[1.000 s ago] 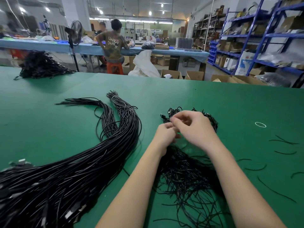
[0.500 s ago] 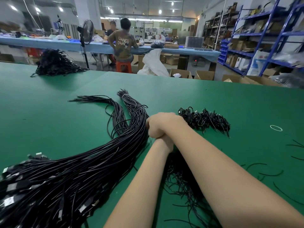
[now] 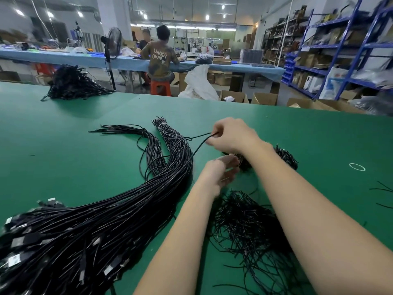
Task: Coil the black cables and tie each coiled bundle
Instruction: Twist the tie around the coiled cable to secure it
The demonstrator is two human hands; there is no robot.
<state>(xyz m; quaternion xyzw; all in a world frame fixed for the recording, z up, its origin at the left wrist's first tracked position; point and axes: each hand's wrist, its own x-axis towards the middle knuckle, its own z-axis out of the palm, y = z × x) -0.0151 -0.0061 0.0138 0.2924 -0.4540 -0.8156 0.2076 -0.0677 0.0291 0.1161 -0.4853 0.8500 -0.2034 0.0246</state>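
Note:
A thick sheaf of long black cables sweeps across the green table from the near left to its far tips at the centre. My right hand is above the sheaf's far end, pinching one black cable lifted out of it. My left hand is blurred just below, fingers loosely curled, and I cannot see whether it holds anything. A small pile of coiled, tied bundles lies partly hidden behind my right forearm. Thin black ties lie heaped under my arms.
A white ring and loose ties lie at the right. Another heap of black cables sits at the table's far left edge. Beyond it are a fan, a seated person, boxes and blue shelving.
My hands have come apart from their clasp over the tied bundles. The right hand went left and forward to the sheaf and lifted one cable from it. The left hand drew back slightly.

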